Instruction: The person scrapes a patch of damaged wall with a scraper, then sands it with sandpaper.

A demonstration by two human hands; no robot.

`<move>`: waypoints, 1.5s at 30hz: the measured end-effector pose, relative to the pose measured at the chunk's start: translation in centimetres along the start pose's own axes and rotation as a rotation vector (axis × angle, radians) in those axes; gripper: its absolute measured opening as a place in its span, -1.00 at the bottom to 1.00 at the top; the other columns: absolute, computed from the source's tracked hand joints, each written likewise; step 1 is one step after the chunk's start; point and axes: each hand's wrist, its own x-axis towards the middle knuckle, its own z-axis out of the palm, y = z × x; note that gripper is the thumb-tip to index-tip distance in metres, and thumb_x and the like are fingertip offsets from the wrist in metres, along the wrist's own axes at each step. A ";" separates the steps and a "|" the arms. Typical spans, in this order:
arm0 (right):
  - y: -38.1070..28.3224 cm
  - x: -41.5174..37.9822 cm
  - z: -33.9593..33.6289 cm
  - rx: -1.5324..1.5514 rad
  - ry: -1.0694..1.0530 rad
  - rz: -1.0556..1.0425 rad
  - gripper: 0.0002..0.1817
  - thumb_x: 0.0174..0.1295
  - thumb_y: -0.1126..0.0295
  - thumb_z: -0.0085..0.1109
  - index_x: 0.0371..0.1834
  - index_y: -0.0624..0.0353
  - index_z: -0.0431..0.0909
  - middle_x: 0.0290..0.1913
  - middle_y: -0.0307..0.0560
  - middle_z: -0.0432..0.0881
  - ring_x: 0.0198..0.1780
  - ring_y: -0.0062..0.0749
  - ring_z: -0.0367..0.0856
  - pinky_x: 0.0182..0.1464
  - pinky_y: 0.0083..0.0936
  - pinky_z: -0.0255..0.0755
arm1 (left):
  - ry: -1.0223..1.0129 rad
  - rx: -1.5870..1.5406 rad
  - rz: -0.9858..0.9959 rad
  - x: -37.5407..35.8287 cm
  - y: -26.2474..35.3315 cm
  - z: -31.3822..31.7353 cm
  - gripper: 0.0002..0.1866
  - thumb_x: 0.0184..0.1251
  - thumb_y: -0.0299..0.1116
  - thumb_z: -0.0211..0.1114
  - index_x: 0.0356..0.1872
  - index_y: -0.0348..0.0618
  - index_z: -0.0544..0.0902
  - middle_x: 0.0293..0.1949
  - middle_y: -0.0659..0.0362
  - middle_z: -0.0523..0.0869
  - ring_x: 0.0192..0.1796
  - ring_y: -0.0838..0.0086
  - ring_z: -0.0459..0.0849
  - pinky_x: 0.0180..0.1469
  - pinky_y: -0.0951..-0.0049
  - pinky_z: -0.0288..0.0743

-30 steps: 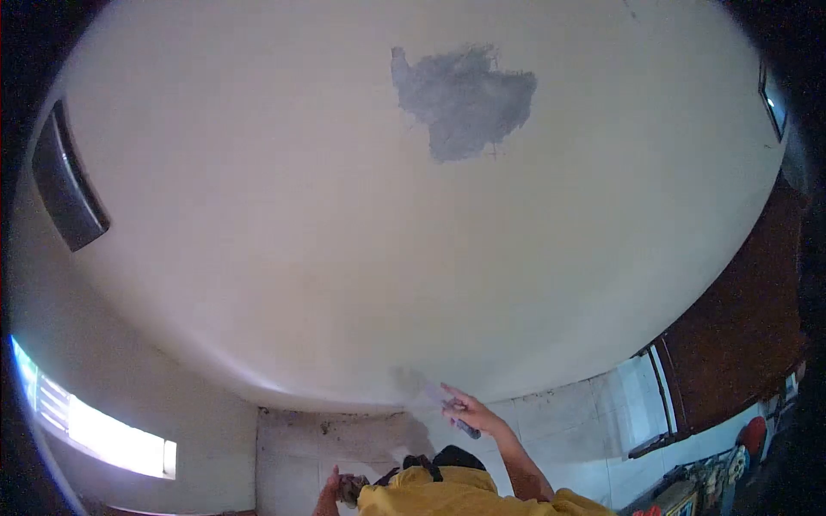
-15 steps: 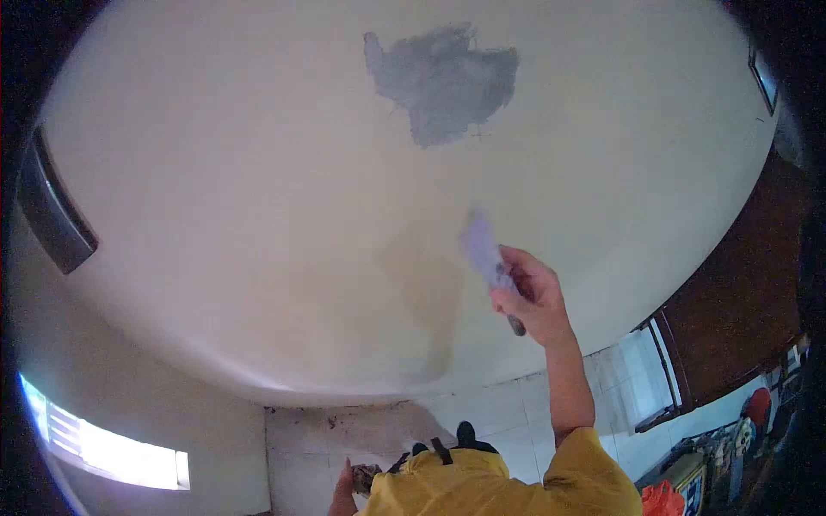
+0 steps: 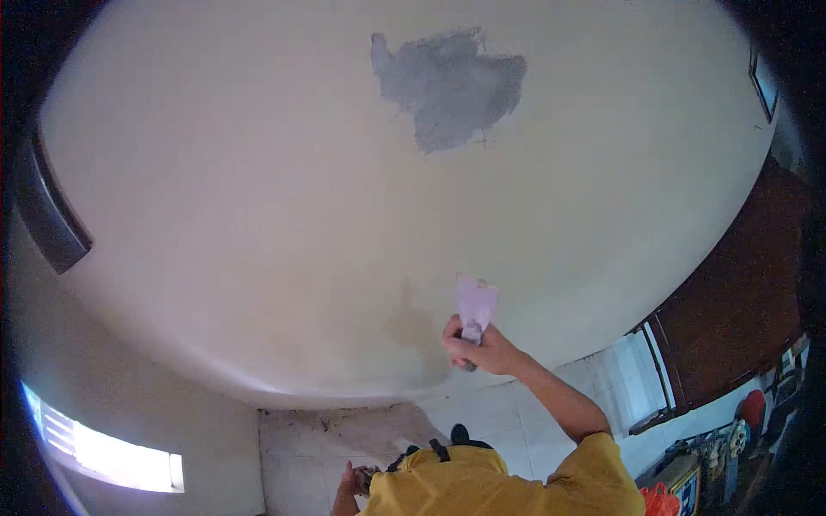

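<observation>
My right hand is wrapped round the handle of a putty knife, raised in front of the pale wall. Its light blade points upward, with a worn or smeared top edge. Higher on that wall is an irregular grey patch with rough borders, well above the blade. Low by my waist, my left hand is closed at a small brownish, mottled thing that I cannot make out, partly hidden by my yellow shirt.
White floor tiles meet the wall's foot, dirty along the left part. On the right stands dark brown furniture, with assorted items and a red bag below it. A dark panel and a bright louvred window are on the left.
My right hand has lowered and moved left with the putty knife, whose blade has turned its flat face toward me. My left hand stays low by my waist.
</observation>
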 end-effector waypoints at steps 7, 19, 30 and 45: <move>0.1 0.0 0.5 -0.550 -0.197 -0.070 -0.74 0.23 0.26 0.17 -0.29 0.25 0.41 -0.49 -0.09 0.47 -0.49 -0.32 0.44 -0.37 -0.32 0.37 | 0.006 0.053 -0.010 0.5 1.3 -0.8 -0.07 0.30 0.43 -0.37 0.02 -0.28 0.61 -0.11 -0.01 0.72 -0.09 0.13 0.70 0.05 0.11 0.57; -19.5 -0.1 -9.5 -1.147 0.544 -0.259 -0.70 0.37 0.15 -0.01 -0.25 0.20 0.43 -0.50 0.19 0.48 -0.39 0.14 0.50 -0.34 -0.13 0.35 | -0.004 0.109 -0.027 0.3 2.4 -1.9 -0.08 0.30 0.43 -0.36 0.01 -0.29 0.61 -0.12 -0.01 0.72 -0.09 0.14 0.70 0.04 0.12 0.57; -26.4 -0.1 -8.6 -1.706 0.721 -0.157 -0.62 0.35 0.01 -0.07 -0.32 0.09 0.56 -0.49 0.03 0.63 -0.37 0.00 0.65 -0.30 -0.08 0.55 | -0.010 0.162 -0.023 0.9 3.5 -2.9 -0.08 0.30 0.43 -0.36 0.00 -0.29 0.62 -0.13 -0.01 0.72 -0.10 0.14 0.70 0.04 0.12 0.58; -27.2 0.4 -9.3 -1.893 0.726 -0.157 -0.60 0.30 -0.04 -0.03 -0.29 0.06 0.57 -0.48 0.06 0.62 -0.37 -0.01 0.65 -0.30 -0.13 0.56 | 0.074 0.378 0.001 -0.9 5.5 -2.3 -0.12 0.33 0.40 -0.32 -0.08 -0.28 0.66 -0.19 0.00 0.73 -0.15 0.19 0.71 -0.01 0.16 0.59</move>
